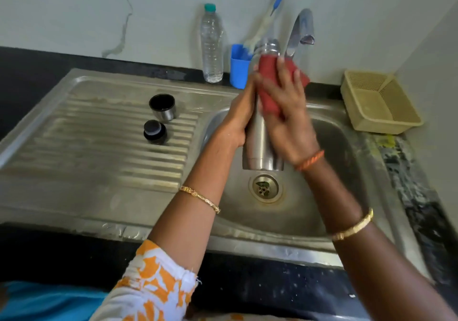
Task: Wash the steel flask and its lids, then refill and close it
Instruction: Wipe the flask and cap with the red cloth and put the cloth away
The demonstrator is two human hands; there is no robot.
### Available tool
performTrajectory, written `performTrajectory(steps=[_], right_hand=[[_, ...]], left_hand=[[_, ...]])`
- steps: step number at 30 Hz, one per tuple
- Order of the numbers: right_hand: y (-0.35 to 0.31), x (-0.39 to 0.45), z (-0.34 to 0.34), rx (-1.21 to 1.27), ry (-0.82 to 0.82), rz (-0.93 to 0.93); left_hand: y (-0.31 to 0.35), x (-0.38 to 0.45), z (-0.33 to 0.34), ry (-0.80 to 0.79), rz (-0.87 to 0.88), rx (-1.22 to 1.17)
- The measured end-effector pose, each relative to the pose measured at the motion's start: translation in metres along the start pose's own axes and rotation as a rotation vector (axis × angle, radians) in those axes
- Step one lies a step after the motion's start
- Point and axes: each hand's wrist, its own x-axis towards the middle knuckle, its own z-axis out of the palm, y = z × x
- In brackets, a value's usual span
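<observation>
Flask [260, 144] scrubbing over the sink [322, 147]: left hand [238, 120] grips the steel body upright above the drain so runoff falls clear, while right hand [287, 112] presses a red scouring pad [269, 73] around its neck. Both lids [162, 106] wait on the drainboard.

Soft even daylight, dull sheen on the sink [104, 147], motion-blurred hands, bowed wide-angle edges.

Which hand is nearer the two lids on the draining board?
The left hand, holding the flask on the side facing the lids. The right hand is on the flask's far side.
</observation>
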Motion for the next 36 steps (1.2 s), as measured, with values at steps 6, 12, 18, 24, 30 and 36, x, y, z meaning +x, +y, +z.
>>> performTrajectory(steps=[6,12,18,24,30,36], right_hand=[[-0.015,-0.053,0.019,-0.056,-0.096,-0.066],[-0.019,0.03,0.013,-0.09,0.062,-0.055],[-0.038,0.009,0.027,-0.107,-0.002,-0.062],[-0.042,-0.069,0.05,-0.192,-0.101,-0.114],[-0.055,-0.022,0.052,0.003,0.034,-0.035],[-0.053,-0.037,0.078,-0.155,0.038,-0.104]], left_hand=[[0.006,0.012,-0.027,-0.075,-0.066,-0.012],[0.001,0.006,-0.036,-0.268,-0.034,-0.163],[0.013,0.003,-0.047,-0.299,0.008,-0.349],[0.023,0.009,-0.071,-0.095,0.002,-0.21],[0.023,-0.012,-0.075,-0.347,-0.075,-0.345],[0.039,0.003,-0.093,-0.16,0.055,-0.316]])
